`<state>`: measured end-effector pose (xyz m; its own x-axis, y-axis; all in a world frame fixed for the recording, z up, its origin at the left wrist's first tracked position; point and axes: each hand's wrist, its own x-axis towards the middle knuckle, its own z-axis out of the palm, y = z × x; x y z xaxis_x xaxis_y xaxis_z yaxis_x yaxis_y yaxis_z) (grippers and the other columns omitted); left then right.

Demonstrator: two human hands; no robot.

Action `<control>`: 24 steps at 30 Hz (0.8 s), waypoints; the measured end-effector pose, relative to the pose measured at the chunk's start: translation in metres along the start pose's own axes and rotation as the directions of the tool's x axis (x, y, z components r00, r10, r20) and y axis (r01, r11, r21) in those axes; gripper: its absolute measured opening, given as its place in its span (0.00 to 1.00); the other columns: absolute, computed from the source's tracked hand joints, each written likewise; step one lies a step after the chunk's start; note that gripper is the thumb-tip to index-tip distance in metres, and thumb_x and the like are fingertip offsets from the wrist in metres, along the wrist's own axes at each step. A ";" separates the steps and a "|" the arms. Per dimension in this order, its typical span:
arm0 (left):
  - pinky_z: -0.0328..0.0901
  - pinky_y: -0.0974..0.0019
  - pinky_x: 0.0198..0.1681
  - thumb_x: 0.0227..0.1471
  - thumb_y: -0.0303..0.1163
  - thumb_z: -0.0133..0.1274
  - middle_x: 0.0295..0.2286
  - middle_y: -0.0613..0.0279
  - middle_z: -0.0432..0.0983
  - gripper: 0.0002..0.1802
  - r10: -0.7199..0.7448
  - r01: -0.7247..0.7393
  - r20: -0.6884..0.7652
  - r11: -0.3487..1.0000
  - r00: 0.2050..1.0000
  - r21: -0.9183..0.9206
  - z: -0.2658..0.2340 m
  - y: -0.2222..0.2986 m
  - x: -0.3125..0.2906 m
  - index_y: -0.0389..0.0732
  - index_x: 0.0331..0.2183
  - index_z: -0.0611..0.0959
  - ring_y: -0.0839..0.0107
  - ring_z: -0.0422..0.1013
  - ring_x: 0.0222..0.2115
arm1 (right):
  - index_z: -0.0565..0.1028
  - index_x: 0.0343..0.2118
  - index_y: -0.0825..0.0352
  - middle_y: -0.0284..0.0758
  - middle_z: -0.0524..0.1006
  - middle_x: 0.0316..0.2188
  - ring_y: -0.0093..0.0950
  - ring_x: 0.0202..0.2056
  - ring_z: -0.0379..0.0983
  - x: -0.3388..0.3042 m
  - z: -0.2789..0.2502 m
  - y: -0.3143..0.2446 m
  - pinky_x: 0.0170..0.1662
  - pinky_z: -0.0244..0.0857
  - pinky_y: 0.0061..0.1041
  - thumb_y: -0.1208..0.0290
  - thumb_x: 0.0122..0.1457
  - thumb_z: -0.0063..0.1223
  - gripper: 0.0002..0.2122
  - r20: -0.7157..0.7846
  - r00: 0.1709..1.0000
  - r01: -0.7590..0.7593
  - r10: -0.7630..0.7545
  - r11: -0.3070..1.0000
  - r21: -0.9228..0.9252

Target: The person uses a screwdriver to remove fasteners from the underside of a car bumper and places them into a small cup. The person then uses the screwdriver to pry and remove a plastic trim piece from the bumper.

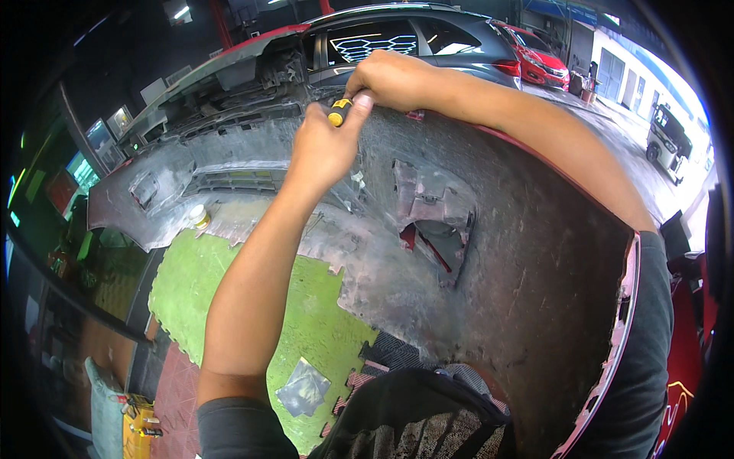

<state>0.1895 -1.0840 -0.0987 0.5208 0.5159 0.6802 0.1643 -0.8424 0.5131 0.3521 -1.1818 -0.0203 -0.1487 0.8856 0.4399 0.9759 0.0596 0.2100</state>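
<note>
A large dark, dusty bumper cover curves across the view in front of me, its scuffed inner side toward me. My left hand is closed round the yellow-and-black handle of a screwdriver at the bumper's upper edge; the tool's tip is hidden. My right arm reaches over the bumper's right part. With bent fingers, my right hand meets the left one beside the screwdriver; what its fingertips pinch is hidden. Below the hands, a lamp-like opening is cut through the bumper, its rim ragged.
A small white-and-yellow container stands near the bumper's lower left edge. On the green mat lies a grey sheet. Yellow toolbox at lower left. Behind stand a grey car and a red car.
</note>
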 end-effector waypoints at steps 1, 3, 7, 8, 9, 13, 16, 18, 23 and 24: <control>0.66 0.60 0.23 0.64 0.65 0.54 0.22 0.58 0.76 0.40 -0.122 0.137 0.092 0.973 0.988 -0.183 0.002 -0.004 -0.001 0.29 0.41 0.76 0.63 0.72 0.19 | 0.86 0.46 0.65 0.48 0.85 0.37 0.47 0.42 0.83 0.001 0.002 -0.001 0.46 0.76 0.42 0.70 0.59 0.63 0.13 -0.007 1.000 0.006 -0.006 1.000 -0.004; 0.58 0.65 0.17 0.65 0.65 0.53 0.20 0.65 0.69 0.38 -0.293 0.424 0.324 0.765 0.900 -0.484 0.006 -0.004 -0.004 0.32 0.41 0.76 0.73 0.64 0.15 | 0.86 0.46 0.64 0.48 0.85 0.37 0.47 0.42 0.83 0.002 0.002 -0.001 0.46 0.76 0.43 0.69 0.60 0.63 0.13 -0.016 1.000 0.017 -0.017 1.000 -0.017; 0.60 0.62 0.19 0.64 0.56 0.56 0.22 0.62 0.72 0.31 -0.073 0.122 0.160 0.937 0.984 -0.327 0.005 -0.016 0.011 0.33 0.44 0.77 0.71 0.68 0.17 | 0.86 0.46 0.64 0.46 0.85 0.37 0.46 0.42 0.83 0.002 0.002 -0.001 0.47 0.76 0.42 0.67 0.62 0.63 0.12 -0.016 0.998 0.067 -0.067 0.998 -0.003; 0.64 0.59 0.22 0.64 0.54 0.57 0.24 0.58 0.76 0.30 0.022 0.000 0.100 0.978 0.995 -0.210 -0.002 -0.021 0.013 0.32 0.45 0.77 0.65 0.73 0.20 | 0.86 0.46 0.64 0.46 0.85 0.37 0.46 0.41 0.83 0.003 0.003 -0.001 0.46 0.75 0.42 0.67 0.62 0.63 0.12 -0.004 0.998 0.065 -0.065 0.998 0.003; 0.68 0.55 0.26 0.63 0.51 0.58 0.27 0.52 0.80 0.29 0.172 -0.169 0.045 0.984 0.984 -0.055 -0.007 -0.024 0.013 0.32 0.46 0.77 0.59 0.77 0.24 | 0.86 0.46 0.64 0.45 0.85 0.37 0.46 0.41 0.83 0.000 0.002 -0.001 0.46 0.75 0.42 0.66 0.62 0.63 0.12 0.013 0.999 0.052 -0.052 0.999 0.007; 0.73 0.45 0.47 0.62 0.46 0.60 0.37 0.32 0.84 0.28 0.202 -0.268 0.301 0.944 0.932 0.195 -0.037 0.001 0.011 0.30 0.51 0.77 0.37 0.81 0.44 | 0.86 0.46 0.64 0.44 0.86 0.35 0.45 0.39 0.83 -0.001 0.001 0.002 0.45 0.75 0.42 0.65 0.62 0.63 0.12 0.032 0.999 0.031 -0.031 1.000 -0.002; 0.73 0.45 0.47 0.62 0.45 0.61 0.36 0.31 0.83 0.27 0.155 -0.292 0.344 0.872 0.926 0.392 -0.040 0.018 0.002 0.32 0.50 0.77 0.34 0.79 0.44 | 0.86 0.44 0.65 0.45 0.85 0.35 0.46 0.39 0.83 -0.002 0.001 0.004 0.43 0.74 0.43 0.64 0.62 0.63 0.12 0.044 0.998 0.035 -0.035 0.999 -0.005; 0.73 0.46 0.44 0.63 0.48 0.60 0.33 0.36 0.83 0.29 0.145 -0.229 0.279 0.927 0.949 0.298 -0.033 0.006 0.000 0.31 0.49 0.77 0.39 0.81 0.40 | 0.85 0.44 0.65 0.45 0.85 0.34 0.46 0.38 0.83 0.001 0.003 0.004 0.43 0.74 0.44 0.64 0.62 0.63 0.12 0.036 0.999 0.042 -0.041 0.999 -0.008; 0.72 0.52 0.39 0.66 0.55 0.56 0.27 0.49 0.80 0.34 -0.241 0.271 0.272 0.960 0.932 -0.077 -0.022 -0.007 0.004 0.28 0.48 0.76 0.55 0.78 0.29 | 0.85 0.43 0.66 0.45 0.85 0.35 0.47 0.39 0.82 0.005 -0.001 -0.004 0.44 0.74 0.44 0.64 0.63 0.63 0.12 0.008 0.996 0.089 -0.088 0.995 -0.052; 0.72 0.53 0.38 0.66 0.56 0.55 0.26 0.52 0.79 0.35 -0.299 0.373 0.323 0.906 0.898 -0.198 -0.018 -0.009 0.004 0.28 0.48 0.77 0.58 0.77 0.29 | 0.85 0.44 0.65 0.45 0.85 0.36 0.46 0.41 0.83 0.008 0.000 -0.004 0.46 0.74 0.43 0.63 0.63 0.63 0.13 0.035 0.998 0.055 -0.053 0.997 -0.060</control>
<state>0.1752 -1.0715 -0.0919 0.6894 0.6645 0.2883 0.1769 -0.5404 0.8226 0.3468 -1.1749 -0.0179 -0.1949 0.8969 0.3969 0.9547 0.0808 0.2863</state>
